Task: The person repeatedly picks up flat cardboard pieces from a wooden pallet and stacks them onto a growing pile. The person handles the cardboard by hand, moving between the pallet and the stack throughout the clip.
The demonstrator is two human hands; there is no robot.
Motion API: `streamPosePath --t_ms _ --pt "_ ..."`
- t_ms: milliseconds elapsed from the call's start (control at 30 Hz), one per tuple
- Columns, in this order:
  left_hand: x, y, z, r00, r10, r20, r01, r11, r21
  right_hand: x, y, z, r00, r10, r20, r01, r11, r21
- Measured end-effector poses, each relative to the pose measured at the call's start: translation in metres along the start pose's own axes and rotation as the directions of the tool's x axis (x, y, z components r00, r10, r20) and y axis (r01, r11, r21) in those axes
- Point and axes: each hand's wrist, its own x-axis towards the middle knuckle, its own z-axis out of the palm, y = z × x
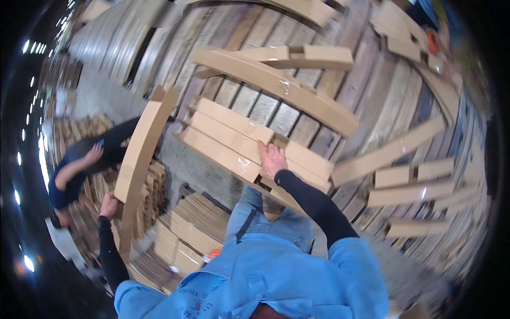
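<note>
At the left, my left hand (109, 206) grips the lower part of a long, narrow cardboard box (139, 151), held upright at a tilt. My right hand (273, 159) reaches to a group of long cardboard boxes (226, 135) lying side by side at the near edge of the wooden slats. Its thumb rests on one box, and its other fingers bend into a gap beside it; the fingertips are partly hidden. Just beyond, another long cardboard box (287, 87) lies slantwise across a shorter cardboard piece (324, 57).
More cardboard pieces (409, 194) lie on the slatted surface (372, 95) at right. Flat cardboard bundles (194, 226) stand by my legs. A co-worker in dark clothes (79, 159) bends over wooden stacks at left; another person's hand (449, 66) shows at the far right.
</note>
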Motion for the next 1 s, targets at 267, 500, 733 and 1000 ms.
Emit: streamPosePath --t_ms 267,500,733,1000 --pt "-0.165 -0.102 0.245 0.973 -0.011 -0.230 -0.065 0.945 -0.320 -0.069 0.016 -0.015 0.992 -0.067 0.111 0.042 0.977 0.210" --pt "-0.233 -0.147 0.366 0.909 -0.261 -0.325 0.009 0.792 -0.610 -0.073 -0.024 -0.063 0.945 -0.096 0.311 0.097 0.995 0.012" --pt "-0.235 -0.236 0.388 0.708 -0.592 -0.384 0.101 0.624 -0.775 -0.022 -0.123 -0.001 0.870 -0.345 0.353 0.375 0.927 -0.020" --pt "-0.243 -0.334 0.386 0.414 -0.802 -0.431 0.126 0.520 -0.845 0.058 -0.337 0.072 0.702 -0.614 0.361 0.663 0.748 -0.016"
